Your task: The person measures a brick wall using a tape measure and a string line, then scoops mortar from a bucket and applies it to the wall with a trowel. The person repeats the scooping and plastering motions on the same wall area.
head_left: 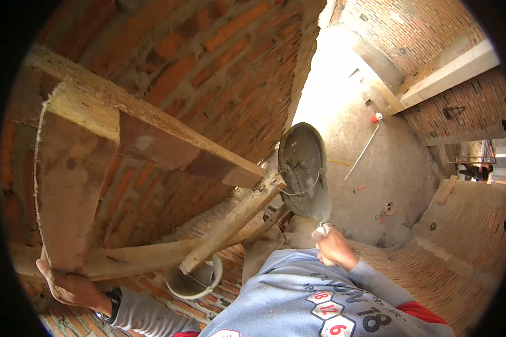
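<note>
At the lower left, my left hand (73,287) is closed on the lower end of a broad wooden board (67,174), its thumb up along the edge. A pale string (37,151) runs down that board's left edge. My right hand (334,247), in front of my body, grips the handle of a trowel (321,206). The grey blade points away from me, beside the near rim of a black bucket (282,147). Wet grey mortar (302,151) sits in this bucket, and its wire handle lies over the right side.
A long wooden beam (180,157) crosses along the brick wall (208,67) and meets a timber (225,227). Below is a pale bucket (215,275). On the concrete floor (343,151) lie a thin rod (361,154), a hammer (359,189) and a tape roll (388,208).
</note>
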Tool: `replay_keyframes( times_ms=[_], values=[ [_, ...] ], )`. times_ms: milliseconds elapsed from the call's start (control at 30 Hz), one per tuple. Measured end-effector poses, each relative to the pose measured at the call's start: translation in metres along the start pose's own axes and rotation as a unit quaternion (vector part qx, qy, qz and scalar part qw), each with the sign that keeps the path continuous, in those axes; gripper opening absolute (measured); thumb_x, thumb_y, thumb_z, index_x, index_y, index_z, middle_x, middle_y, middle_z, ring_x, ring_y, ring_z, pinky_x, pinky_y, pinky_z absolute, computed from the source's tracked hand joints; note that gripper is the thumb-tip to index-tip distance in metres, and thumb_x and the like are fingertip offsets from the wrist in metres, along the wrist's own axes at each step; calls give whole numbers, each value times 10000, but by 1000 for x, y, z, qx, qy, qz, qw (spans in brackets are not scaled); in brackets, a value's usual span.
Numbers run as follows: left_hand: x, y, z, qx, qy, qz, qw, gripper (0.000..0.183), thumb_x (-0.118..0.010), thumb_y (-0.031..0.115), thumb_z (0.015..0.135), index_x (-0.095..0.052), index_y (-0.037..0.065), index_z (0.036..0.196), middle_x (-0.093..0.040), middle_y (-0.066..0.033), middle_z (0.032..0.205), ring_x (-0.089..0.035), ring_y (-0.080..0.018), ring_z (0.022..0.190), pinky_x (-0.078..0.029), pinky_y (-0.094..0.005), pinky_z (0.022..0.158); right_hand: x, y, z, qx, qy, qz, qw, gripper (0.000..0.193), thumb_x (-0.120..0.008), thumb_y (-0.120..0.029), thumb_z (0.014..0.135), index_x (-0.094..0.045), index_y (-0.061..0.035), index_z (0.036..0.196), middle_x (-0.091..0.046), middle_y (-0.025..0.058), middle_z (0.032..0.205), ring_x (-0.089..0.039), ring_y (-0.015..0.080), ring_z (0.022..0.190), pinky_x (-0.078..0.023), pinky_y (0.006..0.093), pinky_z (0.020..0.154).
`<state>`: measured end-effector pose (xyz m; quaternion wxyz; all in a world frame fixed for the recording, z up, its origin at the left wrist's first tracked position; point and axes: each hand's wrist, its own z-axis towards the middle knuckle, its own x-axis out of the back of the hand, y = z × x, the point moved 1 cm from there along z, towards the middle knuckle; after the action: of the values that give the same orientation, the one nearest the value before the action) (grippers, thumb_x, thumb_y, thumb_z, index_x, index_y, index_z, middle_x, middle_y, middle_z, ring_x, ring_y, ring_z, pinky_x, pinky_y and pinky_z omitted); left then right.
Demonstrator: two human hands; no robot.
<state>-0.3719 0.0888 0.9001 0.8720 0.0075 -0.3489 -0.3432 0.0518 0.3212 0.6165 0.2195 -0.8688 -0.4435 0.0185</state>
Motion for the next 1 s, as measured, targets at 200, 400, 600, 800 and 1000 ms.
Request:
replay_keyframes(
  times_ms=[200, 400, 600, 800, 1000],
  values=[
    [9, -29, -8, -29, 30, 97, 994, 566, -307, 376, 1077, -693, -29, 1159, -729, -127, 1052, -661, -230, 949, -502, -348, 895, -4, -8, 59, 9, -118, 187, 975, 175, -631, -203, 1023, -524, -74, 1071, -576, 39, 723, -546, 160, 446, -464, 355, 364],
    [20, -82, 7, -225, 60, 234, 944, 449, -363, 216, 1079, -693, -44, 1236, -733, -164, 1259, -700, -259, 1045, -521, -342, 968, 2, 4, 92, 71, -186, 224, 954, 126, -607, -180, 1029, -517, -107, 1079, -534, 15, 717, -485, 134, 449, -437, 325, 390],
    [3, -37, -9, 22, 45, 51, 997, 538, -356, 314, 1082, -723, -38, 1256, -756, -122, 1221, -696, -209, 1021, -520, -327, 935, 12, 35, 78, 60, -208, 274, 937, 157, -629, -132, 963, -524, -100, 1077, -542, 36, 692, -493, 151, 443, -433, 348, 389],
    [-6, 18, -3, 47, 27, -53, 997, 598, -339, 397, 1079, -772, -4, 1175, -770, -82, 1072, -677, -184, 1001, -512, -312, 916, 17, 50, 76, 50, -188, 242, 950, 132, -631, -108, 893, -537, -91, 983, -543, 51, 658, -503, 168, 445, -423, 341, 396],
    [-5, 23, -7, 66, 25, 7, 997, 593, -359, 461, 1093, -799, 63, 1090, -766, -87, 999, -678, -206, 955, -505, -344, 878, 11, 57, 77, 32, -230, 275, 933, 128, -621, -130, 879, -535, -81, 959, -541, 65, 648, -499, 172, 442, -409, 340, 382]
  ],
)
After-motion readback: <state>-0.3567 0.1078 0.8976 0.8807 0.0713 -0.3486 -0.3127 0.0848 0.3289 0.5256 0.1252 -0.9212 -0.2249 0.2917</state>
